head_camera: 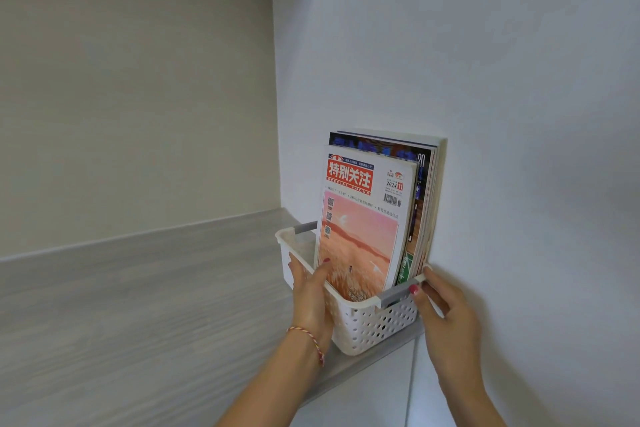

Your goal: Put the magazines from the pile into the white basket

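Observation:
A white perforated basket [370,326] with grey handles stands on a pale wooden shelf [138,305], against the white wall at the shelf's right end. Several magazines [367,218] stand upright inside it; the front one has a red title block and a pink-orange cover. My left hand [311,295] grips the basket's left long rim, thumb inside against the front magazine. My right hand [440,302] holds the near right corner of the rim, thumb by the grey handle [394,296].
The white wall [485,114] runs right behind the basket. A beige back panel [138,97] closes the shelf at the rear. The basket's near end sits at the shelf's front edge, with white cabinet fronts [381,392] below.

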